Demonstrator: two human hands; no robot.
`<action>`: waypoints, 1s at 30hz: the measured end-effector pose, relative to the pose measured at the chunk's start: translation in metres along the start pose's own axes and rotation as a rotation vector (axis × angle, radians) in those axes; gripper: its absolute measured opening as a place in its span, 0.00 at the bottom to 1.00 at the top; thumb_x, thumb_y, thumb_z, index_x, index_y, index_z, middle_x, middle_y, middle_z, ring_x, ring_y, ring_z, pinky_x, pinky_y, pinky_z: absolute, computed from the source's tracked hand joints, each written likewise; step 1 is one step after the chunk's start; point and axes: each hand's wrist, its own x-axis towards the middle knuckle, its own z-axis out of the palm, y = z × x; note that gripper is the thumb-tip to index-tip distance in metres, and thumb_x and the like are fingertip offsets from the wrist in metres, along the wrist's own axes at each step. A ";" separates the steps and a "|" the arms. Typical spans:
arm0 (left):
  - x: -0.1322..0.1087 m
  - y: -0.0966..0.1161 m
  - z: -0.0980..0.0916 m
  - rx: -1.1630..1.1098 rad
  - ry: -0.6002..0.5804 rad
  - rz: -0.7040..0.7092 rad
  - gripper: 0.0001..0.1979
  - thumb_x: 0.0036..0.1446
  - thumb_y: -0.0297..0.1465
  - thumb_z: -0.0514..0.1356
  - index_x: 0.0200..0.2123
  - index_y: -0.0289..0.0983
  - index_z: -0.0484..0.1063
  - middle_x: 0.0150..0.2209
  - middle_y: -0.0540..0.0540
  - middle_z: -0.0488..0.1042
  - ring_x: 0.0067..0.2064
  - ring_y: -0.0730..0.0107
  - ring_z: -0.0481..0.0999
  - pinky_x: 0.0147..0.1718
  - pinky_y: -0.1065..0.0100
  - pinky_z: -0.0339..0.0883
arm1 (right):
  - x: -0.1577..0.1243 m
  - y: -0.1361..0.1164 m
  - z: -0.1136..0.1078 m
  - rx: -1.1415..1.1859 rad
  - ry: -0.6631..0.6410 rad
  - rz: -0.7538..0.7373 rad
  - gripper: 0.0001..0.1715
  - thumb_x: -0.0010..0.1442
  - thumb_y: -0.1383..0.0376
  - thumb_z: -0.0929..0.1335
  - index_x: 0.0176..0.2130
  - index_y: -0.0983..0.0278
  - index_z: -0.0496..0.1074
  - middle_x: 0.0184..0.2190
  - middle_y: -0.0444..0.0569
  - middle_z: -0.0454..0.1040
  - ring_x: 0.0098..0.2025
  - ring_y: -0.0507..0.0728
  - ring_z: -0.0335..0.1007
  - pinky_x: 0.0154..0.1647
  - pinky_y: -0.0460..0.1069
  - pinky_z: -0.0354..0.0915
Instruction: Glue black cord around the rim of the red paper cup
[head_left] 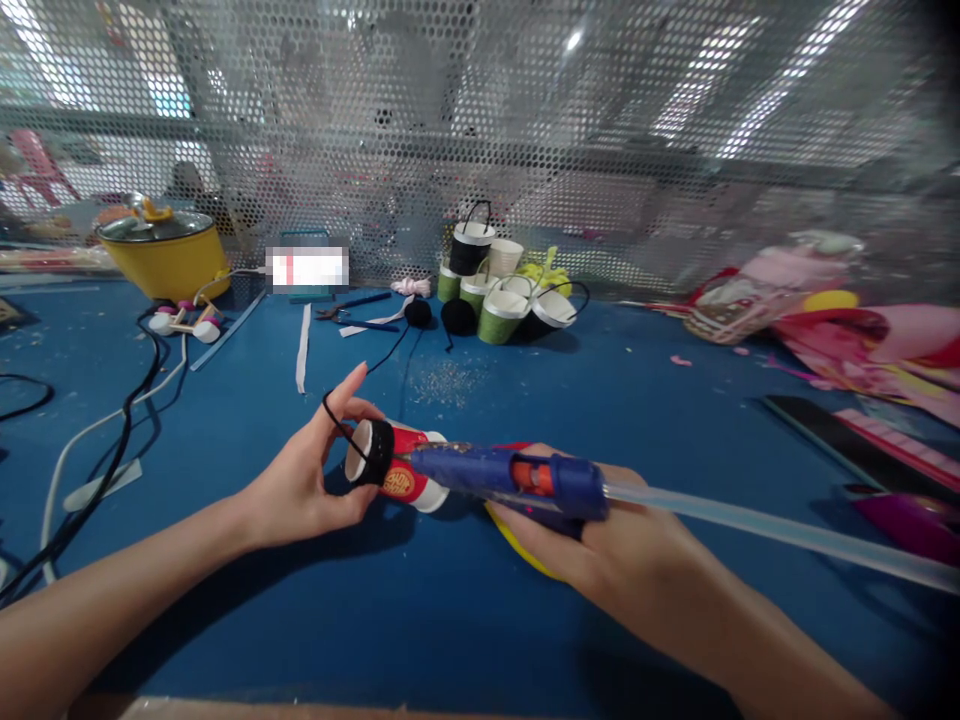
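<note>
Tilted on its side, a red and white paper cup [411, 482] is held by my left hand [315, 470] near its rim. Black cord [382, 450] wraps the rim end of the cup, and a strand runs over my left fingers back to a small black ball of cord [418, 313]. My right hand [600, 530] grips a blue hot glue gun [495, 470]; its nozzle is at the cup by the wound cord. A long clear glue stick [780, 537] sticks out of the gun's rear. Something yellow shows under my right hand, mostly hidden.
Several green and black wrapped cups [504, 312] stand at the back, near another black ball [458, 317]. Pliers [337, 312] and white strips [303, 350] lie left of them. A yellow pot [166, 255], cables [135, 400], a pink-topped jar [780, 285] and a perforated metal screen [420, 130] surround the blue table.
</note>
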 end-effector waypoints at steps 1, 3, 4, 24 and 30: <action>0.000 0.001 0.000 0.007 -0.005 0.008 0.46 0.49 0.21 0.59 0.64 0.48 0.35 0.48 0.45 0.63 0.47 0.65 0.67 0.50 0.58 0.60 | 0.003 -0.002 0.000 -0.013 0.017 0.032 0.12 0.55 0.65 0.62 0.31 0.58 0.75 0.35 0.55 0.77 0.43 0.66 0.72 0.41 0.60 0.68; 0.000 0.002 0.000 0.019 -0.016 0.026 0.46 0.49 0.21 0.58 0.64 0.49 0.35 0.48 0.45 0.63 0.46 0.65 0.67 0.50 0.58 0.60 | 0.010 -0.006 -0.002 -0.043 0.031 0.058 0.11 0.56 0.64 0.62 0.29 0.59 0.74 0.33 0.56 0.77 0.39 0.65 0.73 0.37 0.58 0.70; 0.000 0.003 0.000 0.025 -0.019 0.035 0.46 0.49 0.21 0.58 0.64 0.49 0.36 0.48 0.44 0.63 0.46 0.65 0.67 0.50 0.58 0.61 | 0.014 -0.009 -0.004 -0.031 0.010 0.064 0.12 0.56 0.64 0.62 0.29 0.60 0.73 0.31 0.54 0.77 0.35 0.63 0.74 0.34 0.56 0.70; -0.004 -0.001 -0.003 0.087 -0.071 0.061 0.46 0.48 0.20 0.58 0.63 0.51 0.36 0.49 0.44 0.61 0.49 0.62 0.66 0.52 0.57 0.59 | 0.023 -0.014 -0.016 0.039 -0.097 0.018 0.15 0.57 0.64 0.60 0.32 0.59 0.75 0.23 0.49 0.75 0.25 0.56 0.70 0.27 0.50 0.67; -0.005 -0.001 -0.004 0.098 -0.094 0.071 0.46 0.48 0.20 0.58 0.63 0.52 0.37 0.50 0.45 0.61 0.49 0.63 0.66 0.52 0.58 0.58 | 0.032 -0.016 -0.016 -0.024 -0.133 0.120 0.11 0.56 0.66 0.63 0.32 0.62 0.75 0.22 0.49 0.76 0.22 0.56 0.70 0.21 0.48 0.65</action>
